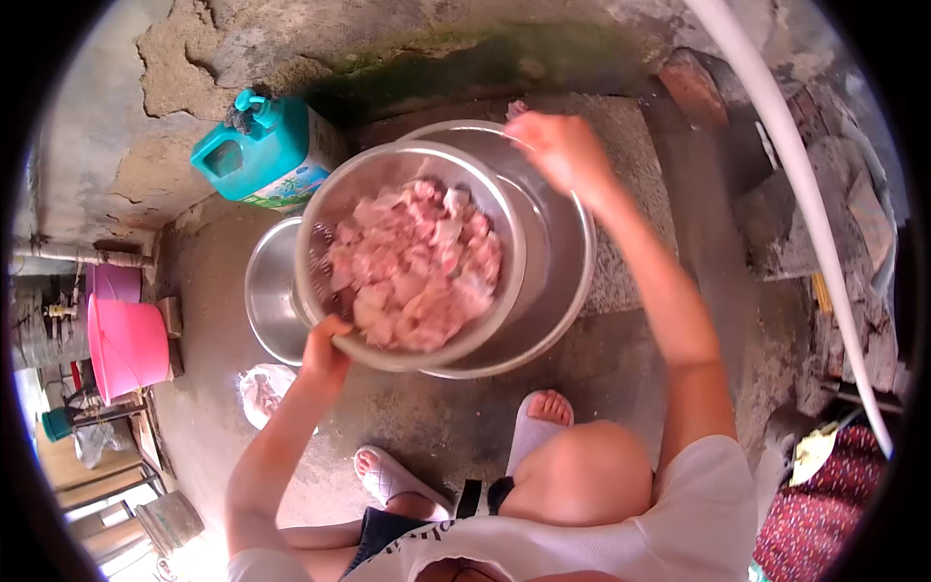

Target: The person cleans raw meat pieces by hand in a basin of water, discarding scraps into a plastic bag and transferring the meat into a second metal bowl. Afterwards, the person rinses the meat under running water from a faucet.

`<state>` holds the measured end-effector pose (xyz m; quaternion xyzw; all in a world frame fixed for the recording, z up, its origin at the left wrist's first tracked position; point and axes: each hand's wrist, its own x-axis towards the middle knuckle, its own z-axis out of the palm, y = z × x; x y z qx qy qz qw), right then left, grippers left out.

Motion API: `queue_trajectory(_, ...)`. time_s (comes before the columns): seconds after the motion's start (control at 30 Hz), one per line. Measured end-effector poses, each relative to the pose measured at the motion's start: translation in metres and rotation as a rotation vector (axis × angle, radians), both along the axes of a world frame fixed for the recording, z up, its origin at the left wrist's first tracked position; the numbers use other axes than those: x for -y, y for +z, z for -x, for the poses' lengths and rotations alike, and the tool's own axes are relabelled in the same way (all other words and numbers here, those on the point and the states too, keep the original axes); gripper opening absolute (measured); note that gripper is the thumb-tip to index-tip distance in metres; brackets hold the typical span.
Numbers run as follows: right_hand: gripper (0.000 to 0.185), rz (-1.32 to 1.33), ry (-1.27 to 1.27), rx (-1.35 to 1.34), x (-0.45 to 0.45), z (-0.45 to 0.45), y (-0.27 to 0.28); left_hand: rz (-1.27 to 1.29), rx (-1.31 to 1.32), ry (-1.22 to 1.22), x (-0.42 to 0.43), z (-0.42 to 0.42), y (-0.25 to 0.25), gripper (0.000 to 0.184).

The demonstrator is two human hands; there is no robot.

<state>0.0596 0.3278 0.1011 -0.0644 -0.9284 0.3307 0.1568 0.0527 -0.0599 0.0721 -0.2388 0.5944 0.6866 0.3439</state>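
Note:
My left hand [328, 351] grips the near-left rim of a metal colander [514, 238], which holds many chunks of raw pinkish meat [417, 267]. The colander is tilted toward me, above a wide metal basin [572, 291] that it partly covers. Beyond the basin's far right rim is my right hand [564, 155], slightly blurred, with its fingers closed. A small pink scrap [517, 110] shows right at its fingertips; whether they hold it I cannot tell.
Left of the colander, a smaller metal bowl [274, 291] stands on the floor. A teal detergent jug [257, 150] is by the wall. Nearer lies a white plastic bag [264, 393]. Pink buckets [126, 344] stand far left; a white pipe [800, 184] runs down the right side.

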Motion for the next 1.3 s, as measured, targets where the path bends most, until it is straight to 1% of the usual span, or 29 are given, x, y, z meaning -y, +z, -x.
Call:
queue_trajectory(0.03,0.015,-0.059,-0.115,0.152,-0.035,0.018,-0.014,0.053,0.032,0.022,0.013,0.000,0.005,0.037)
queue_trajectory(0.07,0.015,-0.168,-0.176,0.177,-0.061,0.036,-0.038,0.024,0.011,0.051,0.023,-0.003,0.012,0.046)
queue_trajectory(0.1,0.017,-0.240,-0.156,0.254,-0.084,0.058,-0.063,-0.005,-0.011,0.080,0.031,-0.006,0.021,0.055)
queue_trajectory(0.17,0.018,-0.404,-0.002,0.134,-0.104,0.096,-0.120,-0.013,0.020,0.056,0.047,-0.013,0.045,0.058)
queue_trajectory(0.23,0.023,-0.580,0.161,0.055,-0.117,0.130,-0.165,0.015,-0.085,0.072,0.028,-0.025,0.086,0.049)
queue_trajectory(0.27,0.025,-0.669,0.330,0.385,-0.124,0.145,-0.171,0.049,-0.100,0.105,0.027,-0.030,0.096,0.037)
queue_trajectory(0.3,0.022,-0.522,0.223,0.477,-0.112,0.138,-0.162,0.090,-0.107,0.134,0.037,-0.032,0.098,0.028)
queue_trajectory(0.37,0.022,-0.382,-0.081,0.466,-0.138,0.155,-0.222,0.161,-0.123,0.191,0.062,-0.033,0.100,0.016)
queue_trajectory(0.4,0.021,-0.360,-0.009,0.365,-0.138,0.144,-0.204,0.259,-0.117,0.238,0.044,-0.034,0.115,0.017)
queue_trajectory(0.43,0.020,-0.335,0.060,0.264,-0.134,0.123,-0.162,0.208,-0.131,0.208,0.053,-0.032,0.121,0.012)
queue_trajectory(0.47,0.017,-0.156,-0.013,-0.047,-0.101,0.093,-0.107,0.216,-0.129,0.246,0.064,-0.028,0.121,0.010)
queue_trajectory(0.5,0.016,-0.067,0.029,0.016,-0.061,0.067,-0.066,0.221,-0.132,0.284,0.069,-0.026,0.121,0.008)
queue_trajectory(0.53,0.016,0.022,0.067,0.084,-0.027,0.050,-0.041,0.219,-0.154,0.284,0.066,-0.022,0.121,0.006)
queue_trajectory(0.57,0.017,-0.161,0.206,0.170,-0.006,0.043,-0.057,0.218,-0.178,0.285,0.060,-0.018,0.122,0.006)
queue_trajectory(0.6,0.016,-0.279,0.409,0.141,0.014,0.036,-0.084,0.219,-0.203,0.290,0.059,-0.015,0.123,0.005)
queue_trajectory(0.63,0.016,-0.272,0.474,0.232,0.027,0.033,-0.103,0.128,-0.191,0.214,0.077,-0.010,0.113,0.013)
queue_trajectory(0.67,0.017,-0.142,0.407,0.314,0.032,0.034,-0.127,0.093,-0.186,0.236,0.076,-0.006,0.110,0.022)
queue_trajectory(0.73,0.018,-0.475,0.448,0.016,0.068,0.014,-0.180,0.047,-0.141,0.248,0.098,0.002,0.099,0.037)
queue_trajectory(0.77,0.019,-0.637,0.459,-0.151,0.082,0.007,-0.191,0.085,-0.166,0.203,0.085,0.000,0.111,0.041)
queue_trajectory(0.8,0.019,-0.503,0.447,0.085,0.088,-0.001,-0.191,0.029,-0.249,0.183,0.055,-0.007,0.131,0.043)
queue_trajectory(0.87,0.020,-0.451,0.465,0.216,0.075,-0.005,-0.191,0.088,-0.206,0.142,0.064,-0.009,0.135,0.050)
queue_trajectory(0.9,0.021,-0.545,0.489,0.101,0.057,0.003,-0.185,0.116,-0.173,0.137,0.066,-0.011,0.140,0.052)
queue_trajectory(0.97,0.021,-0.530,0.564,0.201,0.055,-0.013,-0.174,0.131,-0.164,0.124,0.079,-0.014,0.139,0.052)
queue_trajectory(1.0,0.021,-0.530,0.585,0.251,0.054,-0.021,-0.161,0.129,-0.166,0.106,0.082,-0.013,0.137,0.052)
queue_trajectory(1.03,0.019,-0.465,0.508,0.254,0.055,-0.027,-0.149,0.116,-0.168,0.101,0.085,-0.013,0.135,0.050)
queue_trajectory(1.1,0.014,-0.333,0.349,0.266,0.078,-0.037,-0.088,0.088,-0.159,0.082,0.087,-0.012,0.137,0.046)
queue_trajectory(1.13,0.013,-0.158,0.324,0.342,0.085,-0.043,-0.039,0.086,-0.147,0.099,0.084,-0.015,0.140,0.029)
queue_trajectory(1.23,0.016,-0.034,0.327,0.375,0.082,-0.056,0.008,-0.071,-0.223,0.013,0.086,-0.018,0.128,0.006)
queue_trajectory(1.3,0.019,-0.097,0.222,0.135,0.085,-0.060,0.067,-0.117,-0.218,-0.014,0.087,-0.021,0.109,0.005)
